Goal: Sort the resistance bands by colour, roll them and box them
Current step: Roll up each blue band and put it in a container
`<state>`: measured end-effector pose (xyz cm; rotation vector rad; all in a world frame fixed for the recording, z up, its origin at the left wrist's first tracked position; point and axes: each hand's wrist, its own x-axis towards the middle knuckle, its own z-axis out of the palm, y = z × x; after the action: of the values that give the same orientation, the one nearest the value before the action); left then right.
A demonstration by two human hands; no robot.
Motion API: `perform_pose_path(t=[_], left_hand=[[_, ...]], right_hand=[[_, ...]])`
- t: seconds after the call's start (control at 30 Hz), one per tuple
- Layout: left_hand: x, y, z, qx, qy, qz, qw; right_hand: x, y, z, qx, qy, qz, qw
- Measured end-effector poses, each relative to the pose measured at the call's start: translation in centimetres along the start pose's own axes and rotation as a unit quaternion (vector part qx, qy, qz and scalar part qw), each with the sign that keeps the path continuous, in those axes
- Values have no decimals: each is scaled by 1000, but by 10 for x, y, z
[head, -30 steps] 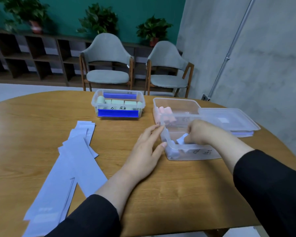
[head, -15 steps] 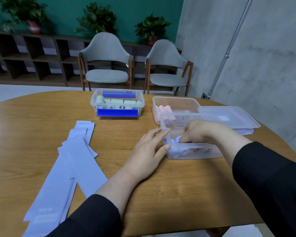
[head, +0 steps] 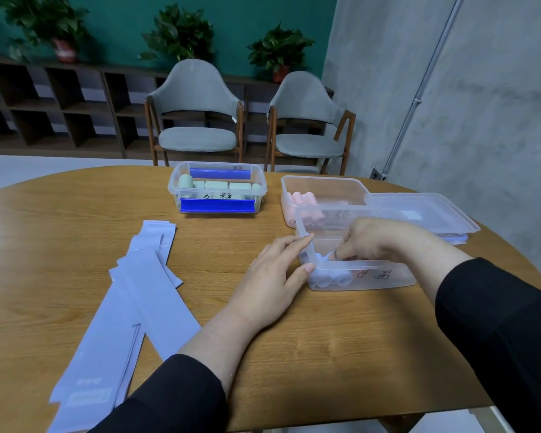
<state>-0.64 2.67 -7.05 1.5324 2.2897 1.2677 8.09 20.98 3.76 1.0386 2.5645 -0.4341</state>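
Green rolls (head: pixel 214 185) sit boxed in the far tub (head: pixel 263 185); pink rolls (head: pixel 303 200) in the second box (head: pixel 322 182). In the near box (head: pixel 388 276), lilac rolls (head: pixel 331 278) fill the left end only — the rest looks free. Several flat lilac bands (head: pixel 144 295) lie unrolled on the table (head: pixel 325 354), so the work appears well short of done. Left hand (head: pixel 272 282), fingers straight, steadies the box's left wall. Right hand (head: pixel 378 239) reaches inside, fingertips curled down onto a roll — whether it pinches cannot be told. A lid (head: pixel 425 214) lies right of the boxes, near the table edge.
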Motion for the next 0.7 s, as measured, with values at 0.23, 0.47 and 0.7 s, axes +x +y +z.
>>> perform_pose_path(t=[0.23, 0.47, 0.7], left_hand=[[0, -1, 1, 3, 1, 6, 1000], [-2, 31, -42, -67, 223, 39, 972], [-31, -46, -158, 127, 210, -201, 948]], right_hand=[[5, 4, -3, -1, 35, -5, 999], [-41, -37, 12, 205, 419, -285, 838], [-73, -98, 121, 174, 157, -484, 843]])
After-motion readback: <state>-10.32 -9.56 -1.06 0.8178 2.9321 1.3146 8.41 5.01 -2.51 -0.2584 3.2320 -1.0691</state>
